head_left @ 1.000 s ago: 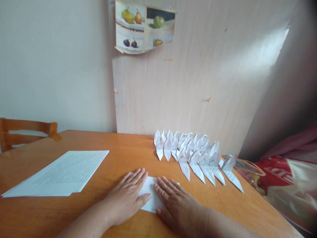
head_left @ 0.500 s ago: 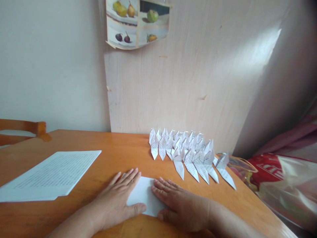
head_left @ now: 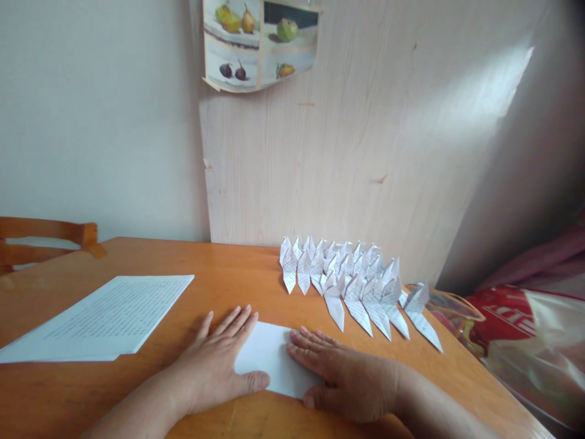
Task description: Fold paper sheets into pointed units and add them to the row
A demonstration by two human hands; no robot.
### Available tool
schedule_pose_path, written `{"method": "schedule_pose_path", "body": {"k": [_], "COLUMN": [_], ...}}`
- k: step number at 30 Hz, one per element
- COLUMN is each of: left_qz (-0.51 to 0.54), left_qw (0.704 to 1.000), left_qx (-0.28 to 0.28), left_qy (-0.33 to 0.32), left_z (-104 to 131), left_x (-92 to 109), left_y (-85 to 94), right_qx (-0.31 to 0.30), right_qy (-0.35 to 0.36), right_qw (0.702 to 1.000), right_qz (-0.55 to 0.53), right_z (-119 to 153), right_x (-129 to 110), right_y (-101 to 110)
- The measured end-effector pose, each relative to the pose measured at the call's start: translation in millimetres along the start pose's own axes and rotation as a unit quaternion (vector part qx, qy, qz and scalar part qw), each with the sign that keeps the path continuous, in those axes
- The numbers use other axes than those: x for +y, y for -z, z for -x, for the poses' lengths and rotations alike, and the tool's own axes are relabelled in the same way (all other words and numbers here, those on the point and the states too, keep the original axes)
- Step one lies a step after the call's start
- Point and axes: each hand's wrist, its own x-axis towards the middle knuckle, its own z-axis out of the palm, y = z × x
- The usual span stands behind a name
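A blank white piece of paper [head_left: 269, 360] lies flat on the wooden table between both hands. My left hand [head_left: 219, 360] rests over its left edge with the fingers spread and the thumb on the near left part of the paper. On the right side of the sheet lies my right hand [head_left: 342, 375], palm down, fingers stretched out and side by side. The paper's left and right edges are partly hidden under the hands. Neither hand grips anything.
Several folded paper pieces [head_left: 377, 299] stand in rows at the back right. A stack of printed sheets [head_left: 109, 314] lies on the left of the table [head_left: 228, 262]. Beyond the right edge are red and white bags [head_left: 507, 323]; a chair [head_left: 50, 230] stands back left.
My right hand has slid slightly right, and more of the paper shows between the hands. The fingers of my left hand are spread a little wider. The view has shifted slightly.
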Motion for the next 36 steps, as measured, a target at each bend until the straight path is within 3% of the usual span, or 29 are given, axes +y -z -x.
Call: {"method": "schedule_pose_path", "body": {"k": [6,15,23,29,36], "left_qz": [0.000,0.002,0.002,0.025,0.049], "left_qw": [0.999,0.998,0.999,0.999,0.998], "left_qx": [0.003,-0.022,0.003,0.019,0.031], "left_qy": [0.032,0.061,0.038,0.013,-0.023], "left_z": [3.1,11.8,12.4,11.5,11.3], "left_x": [-13.1,-12.7,-13.5,-12.1,-11.1], "left_y": [0.9,11.5,13.9,15.0,15.9], "right_qx": [0.003,0.010,0.020,0.147,0.246], "right_qy": [-0.010,-0.023,-0.040,-0.052,-0.060], "right_qw": [1.000,0.999,0.999,0.987,0.965], "right_qz": [-0.024,-0.031,-0.020,-0.042,0.064], "right_z": [2.3,3.2,2.9,-5.7,-12.0], "right_x": [3.6,9.1,5.0,2.7,5.7], "right_y": [-1.6,-8.3,-7.7,-13.8,-10.6]}}
